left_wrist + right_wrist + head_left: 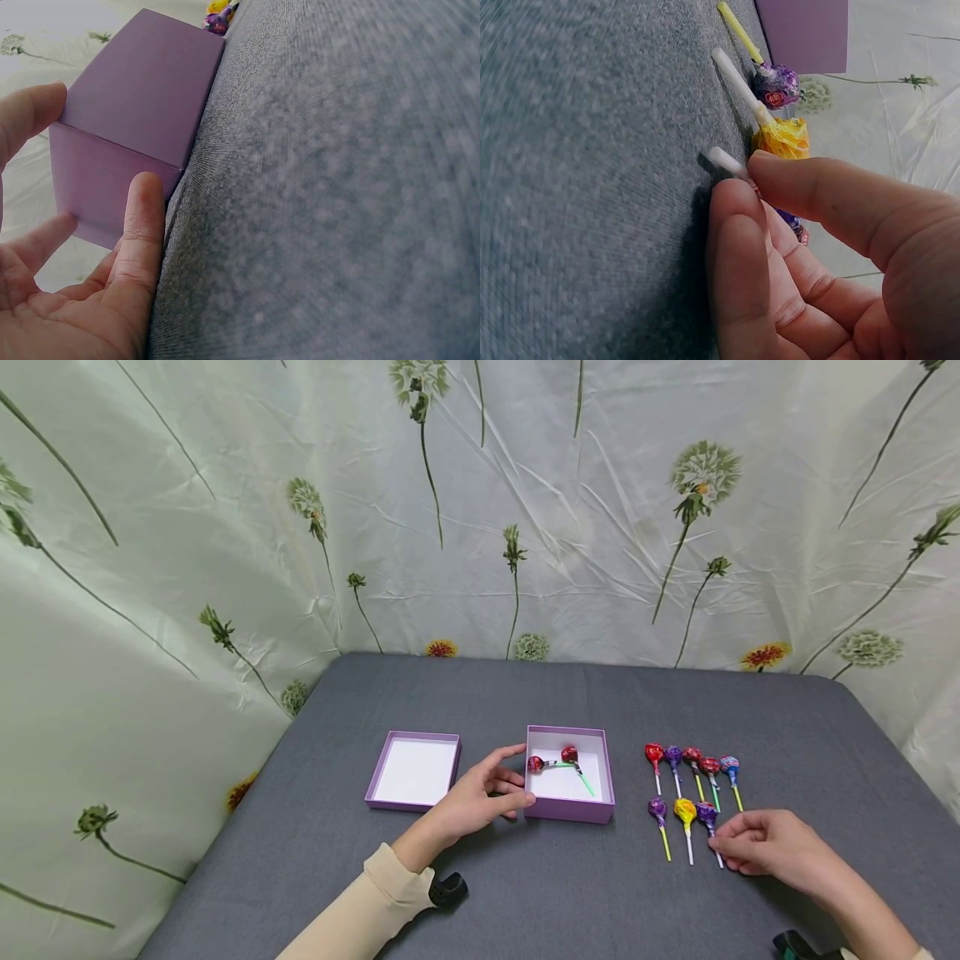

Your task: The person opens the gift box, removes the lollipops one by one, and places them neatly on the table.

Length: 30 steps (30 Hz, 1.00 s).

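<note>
My left hand (480,789) rests against the left side of an open purple box (570,811), its fingertips touching the wall and its thumb at the front corner. Two red-wrapped lollipops with green sticks lie inside, one red lollipop (570,754) near the middle and the other near the left wall. My right hand (776,847) pinches the white stick of a purple-wrapped lollipop (707,812), the rightmost in the front row. In the right wrist view the stick (726,161) sticks out between thumb and fingers, while its wrapped head is mostly hidden.
Left of the box lies its purple-rimmed lid (414,770), white inside facing up. Beside the pinched lollipop are a yellow lollipop (685,812) and a purple one (657,811). Behind them runs a row of several more, including a blue-and-red lollipop (730,766). Grey cloth (570,893) covers the table.
</note>
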### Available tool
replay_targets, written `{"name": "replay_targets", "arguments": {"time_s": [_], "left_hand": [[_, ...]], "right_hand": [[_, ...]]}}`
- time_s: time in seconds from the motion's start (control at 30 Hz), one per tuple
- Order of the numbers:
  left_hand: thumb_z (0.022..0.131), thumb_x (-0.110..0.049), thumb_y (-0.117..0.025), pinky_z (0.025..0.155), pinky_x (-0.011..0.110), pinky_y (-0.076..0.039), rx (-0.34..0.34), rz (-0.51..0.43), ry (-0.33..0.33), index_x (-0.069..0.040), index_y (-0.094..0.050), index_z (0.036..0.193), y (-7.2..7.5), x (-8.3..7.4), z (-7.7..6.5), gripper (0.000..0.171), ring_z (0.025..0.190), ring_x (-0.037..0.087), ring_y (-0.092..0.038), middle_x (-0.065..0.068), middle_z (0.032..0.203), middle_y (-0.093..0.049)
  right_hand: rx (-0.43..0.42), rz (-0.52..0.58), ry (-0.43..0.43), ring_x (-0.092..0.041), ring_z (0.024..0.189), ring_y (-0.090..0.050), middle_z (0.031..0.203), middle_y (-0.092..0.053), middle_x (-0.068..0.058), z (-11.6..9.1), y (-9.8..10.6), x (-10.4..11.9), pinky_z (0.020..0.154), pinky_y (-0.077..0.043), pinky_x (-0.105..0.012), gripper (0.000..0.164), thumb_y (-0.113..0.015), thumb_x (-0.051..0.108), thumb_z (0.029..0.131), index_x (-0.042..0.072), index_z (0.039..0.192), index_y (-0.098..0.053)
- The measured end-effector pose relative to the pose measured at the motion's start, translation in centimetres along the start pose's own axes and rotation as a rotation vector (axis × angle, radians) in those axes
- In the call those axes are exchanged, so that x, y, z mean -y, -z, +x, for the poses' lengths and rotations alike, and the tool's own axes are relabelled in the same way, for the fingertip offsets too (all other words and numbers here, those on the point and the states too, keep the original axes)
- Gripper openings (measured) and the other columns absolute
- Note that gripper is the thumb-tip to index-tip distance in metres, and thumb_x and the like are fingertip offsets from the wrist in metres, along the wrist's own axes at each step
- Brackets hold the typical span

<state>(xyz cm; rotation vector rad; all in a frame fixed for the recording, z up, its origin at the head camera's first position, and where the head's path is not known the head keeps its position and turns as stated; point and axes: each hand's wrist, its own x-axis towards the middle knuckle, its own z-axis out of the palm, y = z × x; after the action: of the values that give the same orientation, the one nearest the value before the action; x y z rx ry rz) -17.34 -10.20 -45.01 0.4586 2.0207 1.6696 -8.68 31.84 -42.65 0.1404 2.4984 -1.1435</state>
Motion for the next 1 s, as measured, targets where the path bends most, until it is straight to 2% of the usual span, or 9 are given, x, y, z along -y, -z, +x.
{"name": "replay_targets", "arguments": {"time_s": [0.4,0.67,1.0], "left_hand": [[0.1,-0.023,-0.079,0.085,0.031,-0.064,0.002,0.003,-0.003,-0.024,-0.041,0.165,0.0,0.1,0.1,0.076,0.106,0.016,-0.066,0.016,0.13,-0.063],[0.1,-0.023,-0.079,0.084,0.031,-0.064,0.003,0.0,-0.008,-0.024,-0.04,0.165,0.1,0.1,0.1,0.076,0.106,0.017,-0.066,0.016,0.13,-0.063],[0.099,-0.022,-0.08,0.084,0.031,-0.064,-0.005,0.002,-0.007,-0.023,-0.041,0.165,0.0,0.0,0.0,0.076,0.105,0.016,-0.066,0.015,0.128,-0.063]], "right_hand": [[-0.01,-0.008,-0.044,-0.007,0.071,-0.064,0.079,-0.072,0.005,0.1,0.4,-0.2,0.063,-0.058,-0.025,0.027,-0.075,0.029,0.102,0.001,0.102,-0.074],[-0.018,0.005,0.009,-0.005,0.072,-0.066,0.083,-0.075,0.003,-0.2,0.9,0.0,0.066,-0.061,-0.026,0.028,-0.071,0.025,0.105,-0.003,0.104,-0.074],[-0.026,-0.03,0.018,-0.006,0.072,-0.065,0.085,-0.075,0.001,-0.2,1.9,1.2,0.066,-0.06,-0.027,0.029,-0.069,0.026,0.106,-0.003,0.105,-0.073]]}}
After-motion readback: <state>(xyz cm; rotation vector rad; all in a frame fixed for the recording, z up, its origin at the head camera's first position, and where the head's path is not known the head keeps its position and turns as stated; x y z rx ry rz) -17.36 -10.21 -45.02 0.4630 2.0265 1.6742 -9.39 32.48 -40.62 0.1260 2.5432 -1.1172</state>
